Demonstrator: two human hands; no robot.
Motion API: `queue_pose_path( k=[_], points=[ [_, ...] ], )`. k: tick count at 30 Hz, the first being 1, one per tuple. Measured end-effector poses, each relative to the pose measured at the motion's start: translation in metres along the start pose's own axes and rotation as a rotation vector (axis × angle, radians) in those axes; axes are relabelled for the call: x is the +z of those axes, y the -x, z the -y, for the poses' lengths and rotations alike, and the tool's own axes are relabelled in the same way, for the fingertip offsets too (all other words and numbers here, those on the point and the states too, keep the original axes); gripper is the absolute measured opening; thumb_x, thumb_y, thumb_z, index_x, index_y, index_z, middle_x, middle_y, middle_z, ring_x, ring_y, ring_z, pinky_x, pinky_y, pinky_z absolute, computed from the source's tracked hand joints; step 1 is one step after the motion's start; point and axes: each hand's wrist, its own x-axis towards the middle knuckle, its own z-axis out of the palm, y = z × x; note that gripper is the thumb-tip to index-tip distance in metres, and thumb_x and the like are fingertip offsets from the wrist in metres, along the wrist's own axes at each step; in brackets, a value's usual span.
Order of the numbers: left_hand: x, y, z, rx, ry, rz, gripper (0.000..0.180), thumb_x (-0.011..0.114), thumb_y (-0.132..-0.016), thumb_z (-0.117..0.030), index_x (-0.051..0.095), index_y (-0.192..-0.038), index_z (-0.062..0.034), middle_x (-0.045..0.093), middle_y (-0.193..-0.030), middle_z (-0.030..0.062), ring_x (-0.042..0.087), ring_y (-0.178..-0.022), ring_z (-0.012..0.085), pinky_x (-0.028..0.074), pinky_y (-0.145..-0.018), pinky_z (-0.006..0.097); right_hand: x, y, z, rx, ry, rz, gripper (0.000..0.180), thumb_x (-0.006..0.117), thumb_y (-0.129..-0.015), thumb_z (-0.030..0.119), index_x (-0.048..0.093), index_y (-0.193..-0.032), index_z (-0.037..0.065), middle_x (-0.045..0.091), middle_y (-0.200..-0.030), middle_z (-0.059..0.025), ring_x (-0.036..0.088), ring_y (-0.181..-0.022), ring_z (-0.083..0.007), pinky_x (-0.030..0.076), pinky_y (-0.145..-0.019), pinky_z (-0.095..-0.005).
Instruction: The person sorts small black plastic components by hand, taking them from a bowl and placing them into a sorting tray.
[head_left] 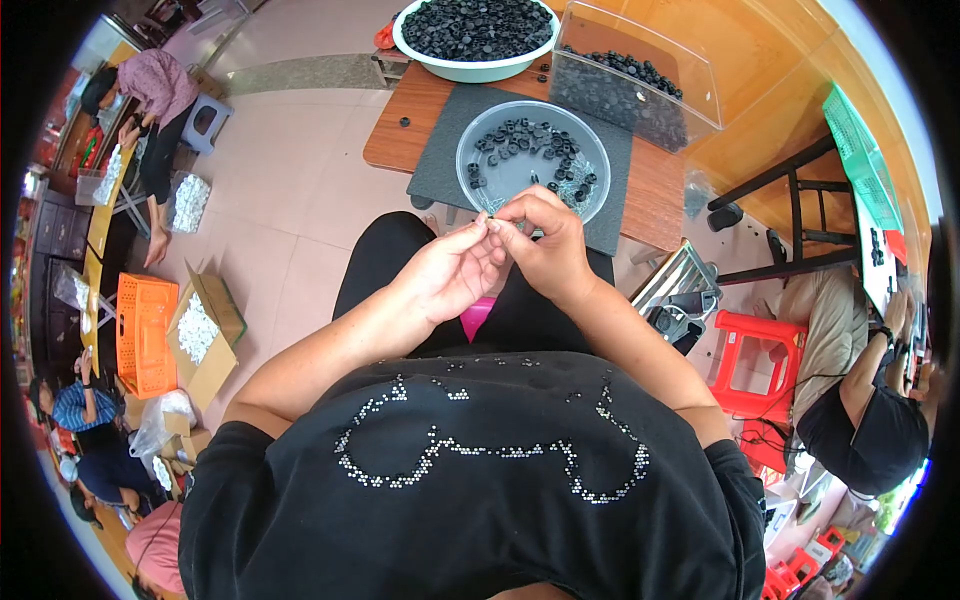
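My left hand point(450, 275) and my right hand point(548, 240) meet in front of me, just at the near rim of a grey round basin point(463, 160). Thumb and fingertips of both hands are pinched together around something tiny, which the fingers mostly hide. In the basin lie several small black round parts point(540, 137), ring-like or cap-like, along with a heap of small clear pieces point(575, 188). The basin rests on a dark grey mat point(440, 150) on a brown wooden table point(655, 200).
Behind the basin stand a pale green tub point(480, 72) heaped with black parts and a clear plastic box point(640, 90) partly filled with them. A red stool point(760, 365) and another person point(865, 430) are at right. An orange crate point(147, 335) and open carton point(205, 330) stand left.
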Motion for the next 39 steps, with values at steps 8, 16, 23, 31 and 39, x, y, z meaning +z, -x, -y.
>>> queue_pose_path(
  k=[8, 16, 23, 31, 39],
  points=[
    [-0.002, -0.006, -0.003, 0.001, -0.031, -0.074, 0.02, 0.047, -0.094, -0.028, 0.055, -0.097, -0.01, 0.061, -0.088, 0.001, 0.058, -0.08, 0.0123, 0.047, -0.067, 0.022, 0.003, -0.004, -0.011, -0.371, 0.185, -0.027, 0.02, 0.067, -0.068, -0.001, 0.065, -0.087, 0.003, 0.063, -0.083, -0.0099, 0.057, -0.072, -0.0269, 0.047, -0.064, -0.0333],
    [0.007, -0.049, -0.038, 0.118, -0.784, -0.301, 0.019, 0.051, -0.092, -0.022, 0.06, -0.1, -0.0069, 0.06, -0.082, 0.0008, 0.057, -0.073, 0.0112, 0.045, -0.062, 0.021, -0.015, -0.01, -0.049, 0.199, -0.032, -0.206, 0.021, 0.068, -0.075, 0.003, 0.062, -0.095, 0.001, 0.063, -0.08, -0.0074, 0.06, -0.069, -0.0124, 0.049, -0.063, -0.0252],
    [0.003, -0.124, -0.08, 0.703, -2.179, -0.287, 0.023, 0.061, -0.08, -0.009, 0.06, -0.102, -0.0045, 0.061, -0.092, 0.0149, 0.06, -0.087, 0.0268, 0.049, -0.076, 0.035, -0.038, -0.023, -0.068, 0.339, -0.299, -0.285, 0.012, 0.065, -0.08, 0.002, 0.062, -0.092, 0.001, 0.063, -0.08, -0.0013, 0.056, -0.07, -0.0053, 0.046, -0.063, -0.0199],
    [-0.008, -0.146, -0.082, 0.49, -2.303, -0.262, 0.022, 0.065, -0.076, -0.011, 0.059, -0.095, -0.0034, 0.061, -0.093, 0.0158, 0.061, -0.084, 0.0311, 0.05, -0.074, 0.036, -0.059, -0.034, -0.073, 0.363, -0.368, -0.42, 0.011, 0.062, -0.081, -0.002, 0.063, -0.092, 0.0, 0.063, -0.081, -0.0028, 0.056, -0.07, -0.0046, 0.044, -0.062, -0.0178],
    [0.012, -0.122, -0.068, 0.686, -2.137, -0.19, 0.021, 0.066, -0.074, -0.008, 0.062, -0.094, -0.0025, 0.059, -0.085, 0.014, 0.061, -0.078, 0.0276, 0.05, -0.069, 0.034, -0.056, -0.033, -0.067, 0.346, -0.406, -0.367, 0.011, 0.061, -0.083, 0.004, 0.063, -0.094, 0.004, 0.061, -0.081, 0.0019, 0.053, -0.069, -0.0031, 0.041, -0.059, -0.0177]
  ],
)
